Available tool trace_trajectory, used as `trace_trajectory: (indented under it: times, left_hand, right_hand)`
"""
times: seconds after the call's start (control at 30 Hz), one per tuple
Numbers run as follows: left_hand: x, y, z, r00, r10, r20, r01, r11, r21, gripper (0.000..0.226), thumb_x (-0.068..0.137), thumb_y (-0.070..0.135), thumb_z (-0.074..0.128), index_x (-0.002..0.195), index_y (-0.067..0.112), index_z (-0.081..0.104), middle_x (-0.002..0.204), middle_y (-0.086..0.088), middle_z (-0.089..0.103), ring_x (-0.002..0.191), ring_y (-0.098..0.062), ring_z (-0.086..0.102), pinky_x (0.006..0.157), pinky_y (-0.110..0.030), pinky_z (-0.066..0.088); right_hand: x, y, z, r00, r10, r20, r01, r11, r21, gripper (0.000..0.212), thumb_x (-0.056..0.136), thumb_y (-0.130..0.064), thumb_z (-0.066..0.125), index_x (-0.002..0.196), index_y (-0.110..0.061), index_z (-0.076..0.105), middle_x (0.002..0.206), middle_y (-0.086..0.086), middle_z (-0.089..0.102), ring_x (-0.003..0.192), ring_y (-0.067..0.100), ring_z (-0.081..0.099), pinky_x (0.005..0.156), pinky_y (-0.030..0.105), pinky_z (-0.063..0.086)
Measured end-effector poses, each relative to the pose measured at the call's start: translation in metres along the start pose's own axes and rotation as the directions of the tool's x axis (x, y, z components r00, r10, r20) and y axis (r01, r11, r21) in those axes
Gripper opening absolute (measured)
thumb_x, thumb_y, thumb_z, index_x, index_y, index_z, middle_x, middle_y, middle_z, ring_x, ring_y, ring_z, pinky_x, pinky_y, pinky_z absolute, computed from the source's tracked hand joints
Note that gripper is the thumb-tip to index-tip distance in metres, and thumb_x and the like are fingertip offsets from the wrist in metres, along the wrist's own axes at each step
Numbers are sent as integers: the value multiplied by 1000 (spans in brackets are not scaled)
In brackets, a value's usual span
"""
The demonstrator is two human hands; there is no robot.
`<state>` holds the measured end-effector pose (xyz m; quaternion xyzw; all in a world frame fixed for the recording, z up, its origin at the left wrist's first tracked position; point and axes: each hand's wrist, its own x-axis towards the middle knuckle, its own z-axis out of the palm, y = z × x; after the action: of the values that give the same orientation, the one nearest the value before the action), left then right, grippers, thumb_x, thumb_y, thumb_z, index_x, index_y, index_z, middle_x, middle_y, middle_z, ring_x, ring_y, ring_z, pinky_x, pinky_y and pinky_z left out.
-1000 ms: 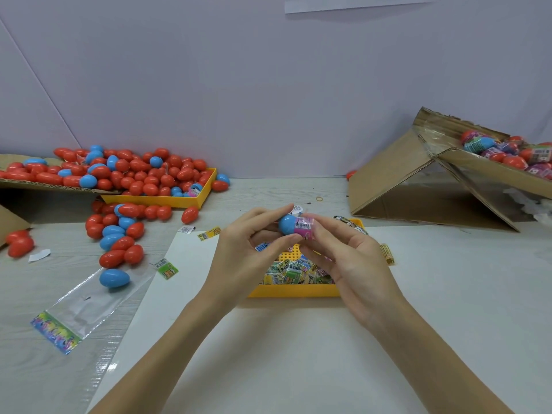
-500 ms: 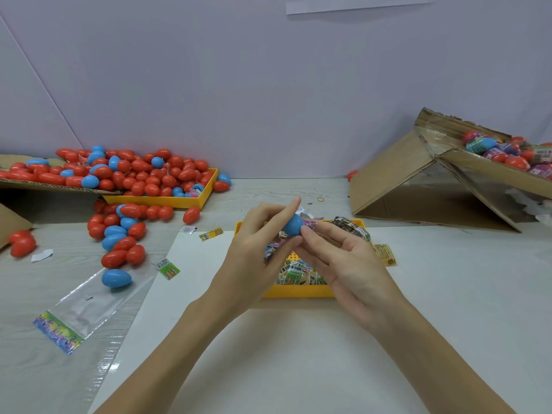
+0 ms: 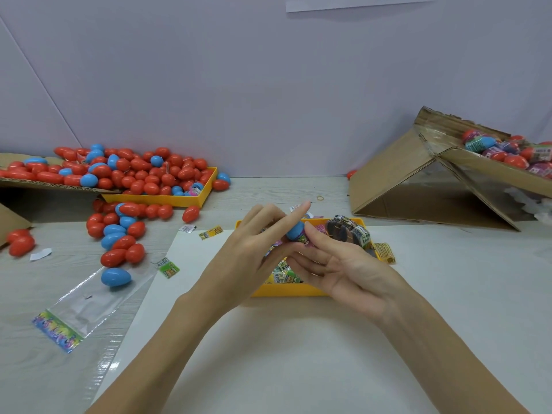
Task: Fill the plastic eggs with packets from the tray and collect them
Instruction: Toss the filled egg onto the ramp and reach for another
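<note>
Nearest the viewer, a white sheet (image 3: 268, 354) is spread on the table, and both forearms are stretched across it toward 12 o'clock. The left hand (image 3: 248, 258) and the right hand (image 3: 343, 270) are brought together over a small yellow tray (image 3: 286, 291) of packets (image 3: 283, 273). Between them a blue egg (image 3: 295, 230) is held, with a pinkish wrapper seen at its lower end. It is pinched by the left thumb and fingers from the 9 o'clock side, with the left forefinger stretched straight past it toward 1 o'clock. The right fingers are laid against its lower end from about 4 o'clock, palm turned up and fingers only loosely bent. The egg's long axis appears to run from about 11 o'clock to 5 o'clock. Whether its two halves are fully snapped together cannot be told.

By judgement, the closing press would have to be made along that axis, left hand against right.

Farther off at 2 o'clock, a cardboard box (image 3: 418, 180) with filled eggs (image 3: 507, 153) is seen, well apart from the hands; the right hand is the nearer one to it. At 10 o'clock, a heap of red and blue eggs (image 3: 134, 171) is spilled over a second yellow tray (image 3: 191, 201), and a clear bag (image 3: 83, 306) lies at 9 o'clock.
</note>
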<state>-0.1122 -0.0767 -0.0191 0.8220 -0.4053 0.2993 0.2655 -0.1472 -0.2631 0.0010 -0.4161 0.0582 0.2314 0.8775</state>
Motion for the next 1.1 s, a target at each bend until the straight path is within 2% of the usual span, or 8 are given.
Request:
trace_trajectory:
  times: [0.17,0.37,0.47,0.6,0.83,0.93,1.0,1.1]
  left_hand:
    - [1,12,-2,986,-166,23,166,950,-266,50,101,15,61,149,10,50,138,3,64,129,-12,59,106,-27,48]
    - [1,15,-3,958,-249,139,284,875,-393,45,103,5,54,148,10,52,152,3,54,146,-10,44,120,-35,38]
    - [1,17,-1,954,-276,114,298,868,-398,44,104,6,55,147,12,54,148,5,57,141,-7,50,116,-32,42]
    - [1,18,-3,939,-334,76,335,846,-414,40,103,16,54,143,15,59,133,11,69,115,-5,67,95,-16,50]
    - [-3,7,-8,898,-434,75,426,813,-396,39,103,33,50,141,30,59,125,23,70,115,-4,66,95,-14,49]
    - [-3,0,-12,866,-500,6,461,795,-395,34,103,37,47,133,33,63,117,22,72,116,-4,66,95,-24,53]
    - [-2,-4,-13,850,-526,-26,475,787,-394,32,103,37,46,126,31,67,113,18,74,113,-4,67,93,-30,55]
    - [-1,-3,-11,853,-521,-24,482,804,-349,32,101,40,46,119,29,70,112,18,73,110,-2,67,91,-26,54]
  right_hand:
    - [-1,-2,2,999,5,35,-5,1000,1,28,78,-27,79,97,-7,83,112,18,75,104,22,75,87,31,61]
    - [-2,-3,3,999,-10,39,10,1000,-15,40,78,-27,80,111,-5,79,113,21,74,106,25,74,87,33,62]
    - [-1,-2,1,997,-58,47,62,995,-74,45,87,-29,75,124,-3,71,121,20,72,112,27,72,94,36,60]
    - [-2,0,-1,981,-183,62,193,947,-257,37,98,-33,65,116,-2,75,116,19,75,109,29,73,92,36,61]
    - [0,-8,-7,977,-215,-15,186,878,-442,30,93,-31,72,104,-3,79,101,18,77,84,19,74,70,22,59]
    - [-3,-53,-14,950,-307,65,308,951,-3,38,94,-28,67,117,2,73,115,17,73,94,19,74,74,24,60]
    - [-9,-84,-24,874,-479,86,414,825,385,49,101,-33,56,134,3,60,132,18,67,113,24,71,81,28,61]
    - [-13,-89,-36,836,-548,31,499,783,371,53,105,-38,45,145,-2,48,140,13,63,126,23,65,91,31,59]
